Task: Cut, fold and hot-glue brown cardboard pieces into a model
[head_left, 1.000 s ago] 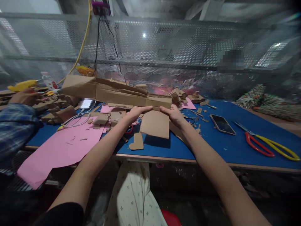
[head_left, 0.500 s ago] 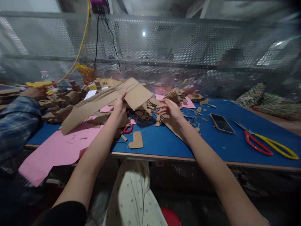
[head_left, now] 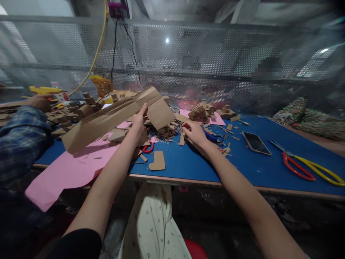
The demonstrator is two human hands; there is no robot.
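cardboard sheet (head_left: pixel 113 117) is lifted clear off the blue bench (head_left: pixel 256 169) by the left hand (head_left: pixel 139 124), fingers clamped on its edge; the right hand (head_left: pixel 194 133), fingers loosely spread, paws the scraps (head_left: pixel 168 130) below.

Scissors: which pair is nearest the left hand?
The red-handled scissors just below the left hand, half hidden under cardboard scraps. The red-and-yellow scissors lie far off at the table's right end.

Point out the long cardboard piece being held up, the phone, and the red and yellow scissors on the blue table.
Cardboard piece (head_left: pixel 107 118), head view: middle of its long face.
Phone (head_left: pixel 256 142), head view: centre of its dark screen.
Scissors (head_left: pixel 298 169), head view: red handle loop.
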